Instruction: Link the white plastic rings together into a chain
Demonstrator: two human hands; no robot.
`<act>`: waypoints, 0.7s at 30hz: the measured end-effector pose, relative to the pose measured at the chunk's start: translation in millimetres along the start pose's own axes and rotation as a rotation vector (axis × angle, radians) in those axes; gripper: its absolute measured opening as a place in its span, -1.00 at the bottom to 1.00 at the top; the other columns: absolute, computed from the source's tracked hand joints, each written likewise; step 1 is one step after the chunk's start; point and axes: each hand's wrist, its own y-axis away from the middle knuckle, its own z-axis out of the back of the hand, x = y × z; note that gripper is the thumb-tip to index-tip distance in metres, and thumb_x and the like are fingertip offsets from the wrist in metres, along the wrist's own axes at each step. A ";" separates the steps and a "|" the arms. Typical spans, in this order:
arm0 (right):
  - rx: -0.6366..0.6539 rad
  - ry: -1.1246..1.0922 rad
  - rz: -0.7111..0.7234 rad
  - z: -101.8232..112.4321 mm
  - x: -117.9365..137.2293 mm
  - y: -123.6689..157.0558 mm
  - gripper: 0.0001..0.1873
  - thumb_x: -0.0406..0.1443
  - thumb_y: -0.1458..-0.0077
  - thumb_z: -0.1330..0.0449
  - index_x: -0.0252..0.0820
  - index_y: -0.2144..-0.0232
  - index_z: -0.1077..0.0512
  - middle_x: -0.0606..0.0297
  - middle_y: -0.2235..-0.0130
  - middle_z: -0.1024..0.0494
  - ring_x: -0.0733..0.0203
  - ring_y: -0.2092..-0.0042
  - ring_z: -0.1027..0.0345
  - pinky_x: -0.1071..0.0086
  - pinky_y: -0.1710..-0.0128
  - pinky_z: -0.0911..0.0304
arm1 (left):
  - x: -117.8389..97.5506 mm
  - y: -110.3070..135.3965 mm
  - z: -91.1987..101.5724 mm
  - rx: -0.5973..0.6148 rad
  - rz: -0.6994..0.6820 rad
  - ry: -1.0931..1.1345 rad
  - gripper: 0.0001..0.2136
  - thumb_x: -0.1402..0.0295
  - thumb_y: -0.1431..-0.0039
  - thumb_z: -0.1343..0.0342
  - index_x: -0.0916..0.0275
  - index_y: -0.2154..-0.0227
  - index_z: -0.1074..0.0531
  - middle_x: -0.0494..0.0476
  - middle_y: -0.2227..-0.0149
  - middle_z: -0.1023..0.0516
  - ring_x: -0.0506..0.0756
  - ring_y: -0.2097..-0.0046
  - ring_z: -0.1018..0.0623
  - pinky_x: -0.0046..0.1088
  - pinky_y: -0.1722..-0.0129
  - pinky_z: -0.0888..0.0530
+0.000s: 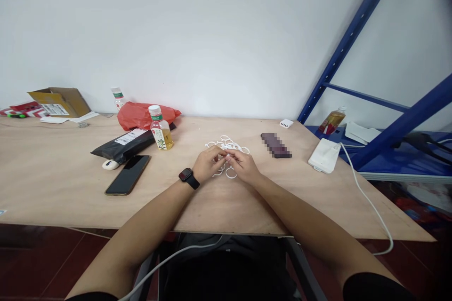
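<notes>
A small pile of thin white rings (231,145) lies on the wooden table in front of me, partly covered by my hands. Over its near side, my left hand (208,162) is closed, with thumb and fingers pinched together; a black watch (189,178) is on that wrist. My right hand (243,165) meets it fingertip to fingertip, also in a pinch. A bit of white shows between the fingertips, but what they hold is too small and hidden to make out. Several rings show just below and behind the fingers.
Left on the table (197,207) are a phone (127,175), white earbud case (110,164), black parcel (122,146), drink bottle (160,131), red bag (136,115) and open carton (65,102). Right are a pixelated dark object (276,145), white charger (286,123), corded white power bank (324,155) and blue rack (348,42).
</notes>
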 end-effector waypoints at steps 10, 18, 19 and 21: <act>-0.085 0.013 0.069 -0.5 2.2 -0.7 -0.78 -0.23 -0.18 -0.15 -0.12 0.15 -0.50 0.25 0.22 -0.60 0.22 0.27 -0.47 0.36 0.28 -0.37 | 1.2 0.0 2.1 -0.027 0.011 -0.009 -0.91 0.34 -0.22 -0.08 0.24 0.33 -0.41 0.10 0.33 -0.51 0.00 0.36 -0.46 -0.45 0.35 -0.42; -0.063 0.006 0.065 3.0 1.6 -1.1 -0.83 -0.27 -0.21 -0.11 -0.14 0.25 -0.50 0.28 0.35 -0.59 0.21 0.30 -0.46 0.34 0.27 -0.35 | 0.4 0.5 3.5 0.013 -0.007 -0.015 -0.86 0.32 -0.28 -0.03 0.24 0.33 -0.42 0.13 0.32 -0.51 0.03 0.30 -0.46 -0.44 0.31 -0.41; -0.056 0.008 0.067 3.0 1.2 -1.0 -0.83 -0.27 -0.21 -0.10 -0.14 0.26 -0.49 0.28 0.36 -0.58 0.21 0.31 -0.45 0.34 0.27 -0.34 | 0.5 0.6 3.3 0.018 -0.011 -0.017 -0.86 0.32 -0.28 -0.02 0.25 0.33 -0.42 0.13 0.32 -0.51 0.03 0.30 -0.46 -0.44 0.31 -0.41; -0.055 0.020 0.073 2.3 0.8 -0.6 -0.83 -0.27 -0.22 -0.09 -0.15 0.26 -0.49 0.28 0.37 -0.58 0.21 0.31 -0.45 0.34 0.28 -0.34 | 0.2 0.5 2.5 0.020 -0.014 -0.020 -0.85 0.32 -0.28 -0.02 0.25 0.34 -0.42 0.13 0.33 -0.51 0.04 0.30 -0.46 -0.44 0.31 -0.40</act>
